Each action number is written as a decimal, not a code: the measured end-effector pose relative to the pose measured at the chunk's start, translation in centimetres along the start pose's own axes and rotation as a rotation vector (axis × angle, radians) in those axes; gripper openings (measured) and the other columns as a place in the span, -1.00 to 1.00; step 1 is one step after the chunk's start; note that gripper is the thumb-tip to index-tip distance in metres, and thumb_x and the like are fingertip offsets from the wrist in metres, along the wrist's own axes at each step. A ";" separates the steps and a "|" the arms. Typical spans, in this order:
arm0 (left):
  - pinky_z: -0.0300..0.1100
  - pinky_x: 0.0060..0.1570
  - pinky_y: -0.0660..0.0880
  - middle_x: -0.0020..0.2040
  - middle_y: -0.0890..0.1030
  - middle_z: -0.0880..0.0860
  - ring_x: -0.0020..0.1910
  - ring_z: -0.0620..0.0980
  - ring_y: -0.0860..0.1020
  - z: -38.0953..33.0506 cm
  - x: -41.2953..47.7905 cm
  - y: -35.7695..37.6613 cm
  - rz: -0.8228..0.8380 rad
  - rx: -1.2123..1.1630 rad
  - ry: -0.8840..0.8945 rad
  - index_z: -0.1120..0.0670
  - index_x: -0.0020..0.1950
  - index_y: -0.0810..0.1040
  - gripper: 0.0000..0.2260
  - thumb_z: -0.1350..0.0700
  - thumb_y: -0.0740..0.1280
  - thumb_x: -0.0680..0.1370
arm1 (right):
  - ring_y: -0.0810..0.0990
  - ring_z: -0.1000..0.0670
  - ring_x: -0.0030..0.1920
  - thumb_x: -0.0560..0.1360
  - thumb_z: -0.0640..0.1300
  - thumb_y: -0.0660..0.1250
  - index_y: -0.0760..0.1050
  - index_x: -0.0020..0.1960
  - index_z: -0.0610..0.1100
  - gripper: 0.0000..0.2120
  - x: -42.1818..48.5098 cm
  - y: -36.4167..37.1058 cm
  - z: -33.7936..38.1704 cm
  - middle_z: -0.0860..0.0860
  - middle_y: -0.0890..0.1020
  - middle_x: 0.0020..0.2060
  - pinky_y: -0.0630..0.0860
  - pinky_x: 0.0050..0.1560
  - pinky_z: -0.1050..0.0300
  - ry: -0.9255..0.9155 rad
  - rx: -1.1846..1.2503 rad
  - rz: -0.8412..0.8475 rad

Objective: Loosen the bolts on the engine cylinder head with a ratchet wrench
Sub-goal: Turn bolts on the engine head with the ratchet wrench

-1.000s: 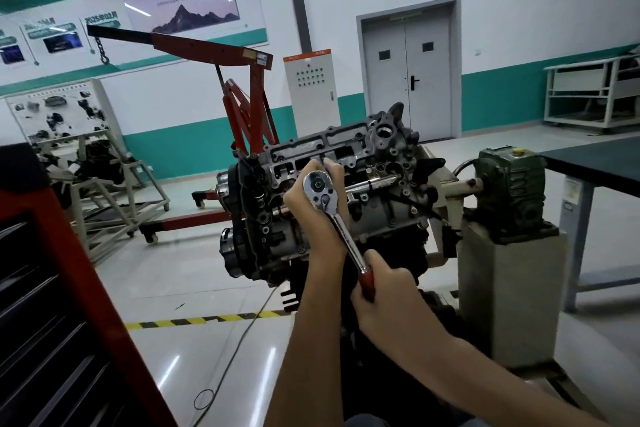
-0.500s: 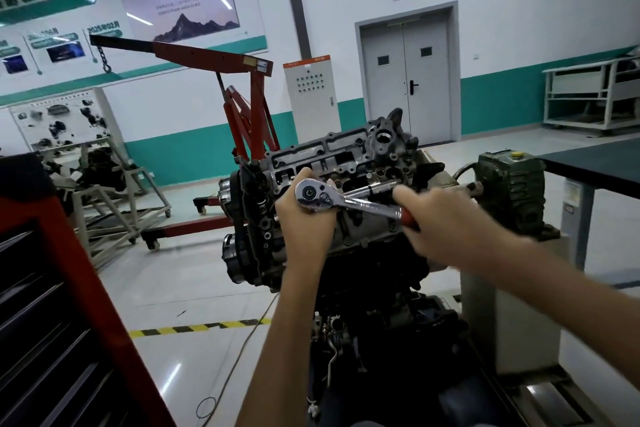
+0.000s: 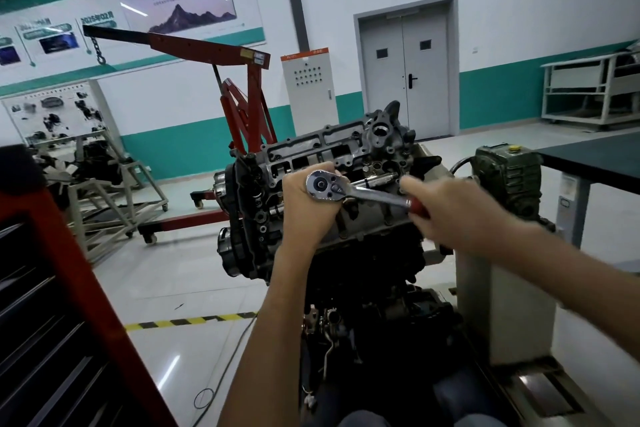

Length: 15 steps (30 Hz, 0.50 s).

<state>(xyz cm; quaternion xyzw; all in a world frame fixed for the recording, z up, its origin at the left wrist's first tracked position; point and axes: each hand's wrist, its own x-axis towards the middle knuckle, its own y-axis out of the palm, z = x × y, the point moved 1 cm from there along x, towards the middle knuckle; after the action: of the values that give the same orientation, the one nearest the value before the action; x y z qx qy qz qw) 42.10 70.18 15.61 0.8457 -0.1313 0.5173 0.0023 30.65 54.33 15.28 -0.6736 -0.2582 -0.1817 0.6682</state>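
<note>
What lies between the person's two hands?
Head view: the ratchet wrench, its chrome shaft running from the left hand at its head to the right hand on the red grip.

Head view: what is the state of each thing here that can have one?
Cylinder head, cover off, on its stand.
Ratchet wrench, held in both hands, handle pointing right.
Left hand, fingers curled round the wrench's head.
Right hand, grips the red handle.
Door, shut.
Hoist, arm raised, hook empty.

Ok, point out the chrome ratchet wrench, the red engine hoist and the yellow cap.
chrome ratchet wrench [image 3: 327, 185], head view, round head
red engine hoist [image 3: 207, 48], head view, boom
yellow cap [image 3: 515, 148], head view, top
</note>
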 end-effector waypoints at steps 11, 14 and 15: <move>-0.34 -0.30 0.41 -0.41 0.34 -0.11 -0.41 -0.20 0.31 -1.4 -1.5 2.9 -0.468 -0.263 -0.139 0.00 -0.30 0.35 -0.70 0.31 0.35 0.48 | 0.35 0.13 -0.52 0.45 -0.20 0.26 0.23 -0.18 -0.05 -0.81 -3.1 5.0 7.3 0.08 0.37 -0.47 0.26 -0.56 0.40 0.289 0.459 -0.064; -0.32 -0.35 0.30 -0.47 0.30 -0.17 -0.43 -0.23 0.23 -0.7 -0.9 3.1 -0.433 -0.207 -0.135 -0.04 -0.36 0.30 -0.63 0.31 0.33 0.51 | 0.40 0.07 -0.52 0.42 -0.23 0.25 0.25 -0.27 -0.01 -0.78 -3.8 6.9 9.9 -0.02 0.42 -0.46 0.32 -0.51 0.26 0.354 0.728 -0.093; -0.29 -0.34 0.32 -0.49 0.36 -0.18 -0.45 -0.24 0.28 -0.1 -0.9 2.8 -0.416 -0.181 -0.170 -0.07 -0.36 0.32 -0.62 0.30 0.31 0.53 | 0.38 0.09 -0.55 0.42 -0.24 0.25 0.22 -0.31 0.02 -0.74 -3.8 6.7 9.6 0.01 0.40 -0.48 0.28 -0.53 0.31 0.343 0.722 -0.096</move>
<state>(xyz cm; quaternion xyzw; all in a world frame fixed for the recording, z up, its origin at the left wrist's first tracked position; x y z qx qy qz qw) 40.98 67.66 14.54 0.8913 0.0005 0.4190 0.1735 30.58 63.69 7.28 -0.3427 -0.2216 -0.2200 0.8860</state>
